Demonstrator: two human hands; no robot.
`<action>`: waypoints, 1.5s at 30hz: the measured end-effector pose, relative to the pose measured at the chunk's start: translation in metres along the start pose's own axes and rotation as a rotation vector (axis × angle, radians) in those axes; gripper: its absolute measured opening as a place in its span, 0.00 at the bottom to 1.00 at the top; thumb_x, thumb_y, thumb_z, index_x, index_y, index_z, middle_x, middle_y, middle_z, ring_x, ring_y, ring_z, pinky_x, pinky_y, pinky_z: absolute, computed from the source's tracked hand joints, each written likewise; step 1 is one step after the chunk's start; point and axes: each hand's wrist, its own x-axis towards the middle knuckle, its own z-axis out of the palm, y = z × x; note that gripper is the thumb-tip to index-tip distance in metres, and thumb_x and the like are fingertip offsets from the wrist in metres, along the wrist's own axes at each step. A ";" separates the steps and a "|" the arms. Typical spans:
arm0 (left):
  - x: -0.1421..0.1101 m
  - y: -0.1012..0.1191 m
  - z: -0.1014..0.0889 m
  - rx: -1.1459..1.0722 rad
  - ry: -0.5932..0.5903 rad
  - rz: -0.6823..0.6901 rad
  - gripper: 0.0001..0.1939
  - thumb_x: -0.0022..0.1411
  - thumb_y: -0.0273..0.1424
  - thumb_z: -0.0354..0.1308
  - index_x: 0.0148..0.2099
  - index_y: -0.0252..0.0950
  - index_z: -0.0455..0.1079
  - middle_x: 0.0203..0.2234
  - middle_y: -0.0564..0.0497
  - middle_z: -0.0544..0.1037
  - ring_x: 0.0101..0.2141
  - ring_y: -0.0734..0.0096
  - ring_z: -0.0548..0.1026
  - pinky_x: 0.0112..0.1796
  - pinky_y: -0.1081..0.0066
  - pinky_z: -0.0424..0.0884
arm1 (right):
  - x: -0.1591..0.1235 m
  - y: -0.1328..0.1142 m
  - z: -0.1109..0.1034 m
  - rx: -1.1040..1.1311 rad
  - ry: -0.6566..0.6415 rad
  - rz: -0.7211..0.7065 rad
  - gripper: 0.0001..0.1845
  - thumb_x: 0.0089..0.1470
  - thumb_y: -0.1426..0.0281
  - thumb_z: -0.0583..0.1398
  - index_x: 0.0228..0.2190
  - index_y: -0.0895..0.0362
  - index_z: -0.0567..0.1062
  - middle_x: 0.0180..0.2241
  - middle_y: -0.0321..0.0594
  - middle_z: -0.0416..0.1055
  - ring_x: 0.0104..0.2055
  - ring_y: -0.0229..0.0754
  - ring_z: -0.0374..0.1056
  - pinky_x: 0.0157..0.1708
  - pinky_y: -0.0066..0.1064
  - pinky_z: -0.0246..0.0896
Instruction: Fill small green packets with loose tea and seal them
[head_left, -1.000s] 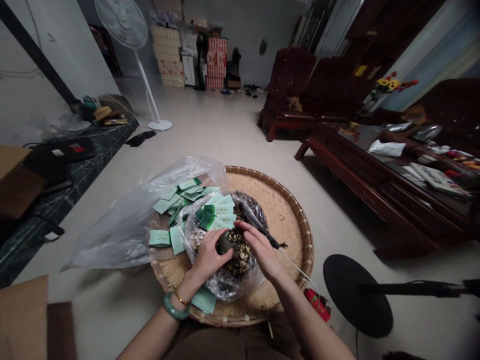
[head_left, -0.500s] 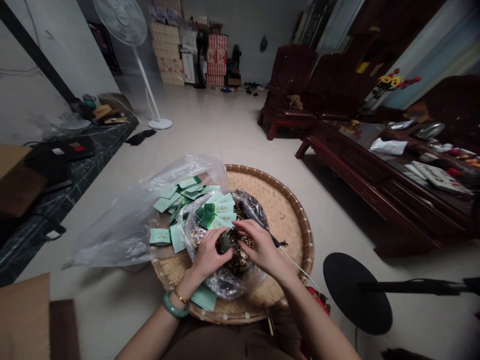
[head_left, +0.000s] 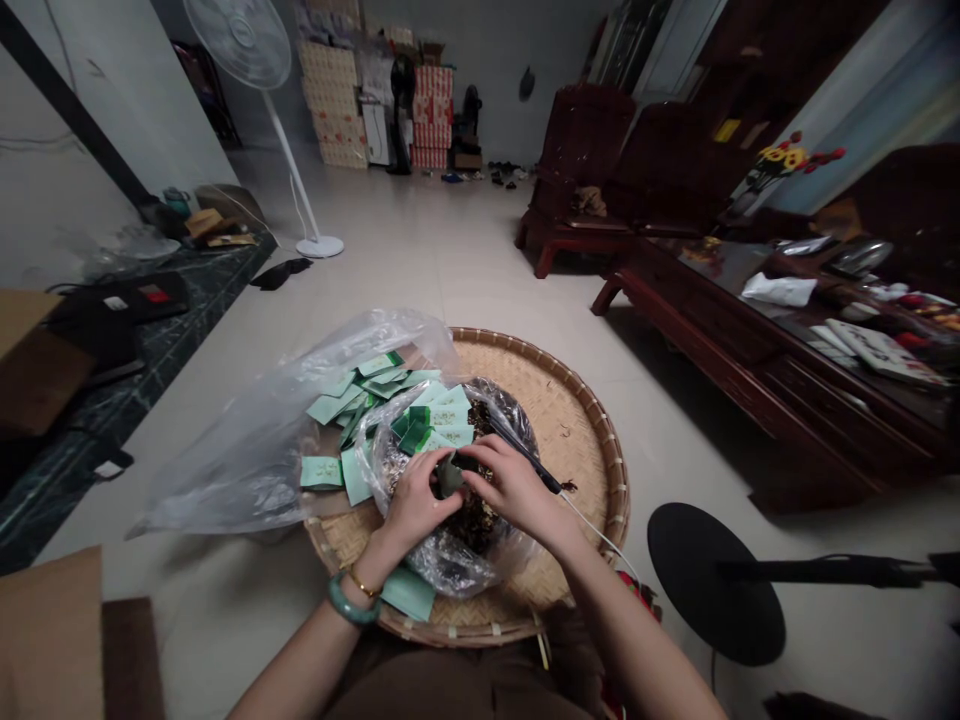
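Note:
Over a clear plastic bag (head_left: pixel 457 575) of dark, crumbly dried pieces (head_left: pixel 476 525), my left hand (head_left: pixel 417 495) grips a small dark green packet (head_left: pixel 449 478). The fingers of my right hand (head_left: pixel 514 485) close on the packet's right side, near its top. What lies inside the packet I cannot make out. Light green packets (head_left: pixel 450 405) rest on the bag's far side, and several more green packets (head_left: pixel 337 400) lie in a heap to the left. A black tool with a white cord (head_left: pixel 529 452) lies beyond my right hand. Everything rests on a round woven bamboo tray (head_left: pixel 577 420).
A large clear plastic sheet (head_left: pixel 232 450) spreads off the tray's left side. To the right stand a black round base (head_left: pixel 712 585) and a dark wooden table (head_left: pixel 697 350). A white fan (head_left: pixel 281 150) stands at the far left, with a cardboard box (head_left: pixel 49 630) near left.
My right hand has moved slightly from beside the packet, where dried pieces showed at its fingertips, onto the packet. My left hand keeps its hold almost in place.

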 end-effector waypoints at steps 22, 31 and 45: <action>0.008 -0.012 -0.018 -0.004 0.052 -0.067 0.22 0.52 0.32 0.61 0.51 0.34 0.69 0.44 0.43 0.76 0.44 0.60 0.74 0.42 0.63 0.72 | -0.028 0.033 0.062 -0.047 -0.187 0.205 0.12 0.51 0.79 0.59 0.38 0.56 0.75 0.38 0.41 0.68 0.37 0.41 0.68 0.38 0.29 0.63; 0.006 -0.006 -0.017 0.051 0.000 -0.035 0.24 0.53 0.31 0.60 0.53 0.37 0.67 0.42 0.46 0.75 0.37 0.64 0.73 0.34 0.67 0.72 | -0.031 0.040 0.058 0.001 -0.190 0.216 0.20 0.44 0.81 0.63 0.41 0.57 0.74 0.41 0.42 0.68 0.41 0.43 0.67 0.42 0.31 0.62; 0.003 -0.004 -0.018 0.052 -0.022 -0.025 0.24 0.53 0.30 0.60 0.53 0.38 0.67 0.41 0.46 0.75 0.36 0.64 0.73 0.35 0.67 0.71 | -0.033 0.050 0.051 -0.005 -0.169 0.287 0.28 0.38 0.80 0.65 0.45 0.57 0.71 0.43 0.44 0.67 0.44 0.45 0.67 0.44 0.35 0.62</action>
